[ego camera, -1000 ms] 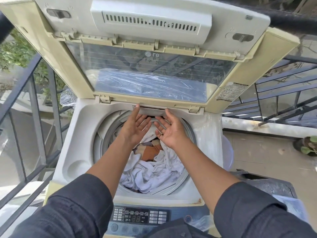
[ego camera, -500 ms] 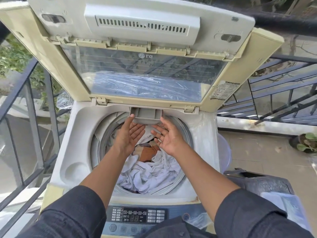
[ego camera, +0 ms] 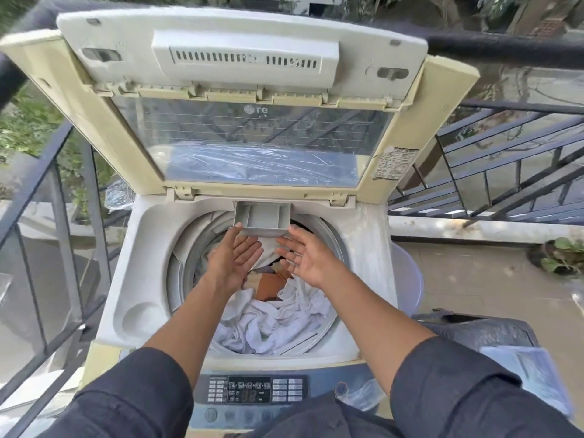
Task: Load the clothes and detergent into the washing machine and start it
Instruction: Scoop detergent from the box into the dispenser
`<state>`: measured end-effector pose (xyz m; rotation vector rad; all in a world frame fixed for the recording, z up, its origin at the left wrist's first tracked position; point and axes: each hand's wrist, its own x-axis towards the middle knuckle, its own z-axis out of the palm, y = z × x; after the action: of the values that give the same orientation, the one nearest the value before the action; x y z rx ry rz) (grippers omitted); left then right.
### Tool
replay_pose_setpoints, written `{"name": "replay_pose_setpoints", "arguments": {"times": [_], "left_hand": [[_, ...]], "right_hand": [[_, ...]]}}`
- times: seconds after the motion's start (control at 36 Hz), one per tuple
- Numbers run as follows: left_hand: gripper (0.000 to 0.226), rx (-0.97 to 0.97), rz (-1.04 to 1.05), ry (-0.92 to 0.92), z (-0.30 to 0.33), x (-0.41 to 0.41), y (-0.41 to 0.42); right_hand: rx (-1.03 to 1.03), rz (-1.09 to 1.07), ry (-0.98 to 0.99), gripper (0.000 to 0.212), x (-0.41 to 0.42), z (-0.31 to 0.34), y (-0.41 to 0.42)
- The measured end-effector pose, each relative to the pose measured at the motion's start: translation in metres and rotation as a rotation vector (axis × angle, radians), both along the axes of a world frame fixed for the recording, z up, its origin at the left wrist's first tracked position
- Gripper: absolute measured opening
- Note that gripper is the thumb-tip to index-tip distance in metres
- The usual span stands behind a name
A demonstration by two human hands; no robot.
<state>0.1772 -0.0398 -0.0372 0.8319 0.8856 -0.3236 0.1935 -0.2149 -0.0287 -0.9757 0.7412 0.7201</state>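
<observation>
A cream top-loading washing machine (ego camera: 126,279) stands with its lid (ego camera: 252,147) raised. White and orange-brown clothes (ego camera: 278,317) fill the drum. At the drum's far rim a grey detergent drawer (ego camera: 262,218) is pulled out, its compartments showing. My left hand (ego camera: 235,260) is palm up below the drawer's left corner, fingers straight, thumb touching its front edge. My right hand (ego camera: 305,257) is open just below the drawer's right corner, fingertips near it. Neither hand holds anything.
The control panel (ego camera: 249,395) with a lit display sits at the near edge. Black metal railings (ego camera: 63,216) run on the left and right. A dark covered object (ego camera: 474,330) lies to the right, and a potted plant (ego camera: 562,254) stands on the floor beyond.
The detergent drawer has slid out from the rim toward me. Both hands have drawn back with it.
</observation>
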Motion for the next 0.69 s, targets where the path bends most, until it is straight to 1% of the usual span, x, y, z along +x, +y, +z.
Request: {"name": "replay_pose_setpoints", "arguments": {"times": [0.08, 0.17, 0.19, 0.25, 0.31, 0.39, 0.58, 0.69], "left_hand": [[0.063, -0.039, 0.034, -0.003, 0.002, -0.004, 0.001], [0.065, -0.045, 0.054, -0.001, 0.003, -0.01, 0.0], [0.064, -0.048, 0.056, 0.003, 0.004, -0.012, -0.001], [0.061, -0.052, 0.033, 0.013, 0.005, -0.018, -0.005], [0.057, -0.04, -0.03, 0.014, 0.007, -0.025, -0.01], [0.05, -0.01, -0.143, 0.002, 0.013, -0.036, -0.022], [0.041, 0.185, -0.357, -0.055, 0.019, -0.053, -0.049], [0.034, 0.268, -0.442, -0.12, 0.042, -0.059, -0.074]], "right_hand": [[-0.026, 0.023, -0.006, 0.016, 0.002, 0.004, -0.001], [-0.036, 0.03, -0.018, 0.005, 0.0, 0.008, -0.004], [-0.043, 0.028, -0.019, 0.006, -0.001, 0.008, -0.006], [-0.062, 0.028, -0.019, 0.016, -0.004, 0.009, -0.01], [-0.079, 0.038, -0.024, 0.026, -0.009, 0.011, -0.015], [-0.106, 0.057, -0.042, 0.032, -0.016, 0.017, -0.024], [-0.148, 0.054, -0.137, 0.038, -0.034, 0.034, -0.056], [-0.213, 0.023, -0.22, 0.032, -0.05, 0.05, -0.081]]}}
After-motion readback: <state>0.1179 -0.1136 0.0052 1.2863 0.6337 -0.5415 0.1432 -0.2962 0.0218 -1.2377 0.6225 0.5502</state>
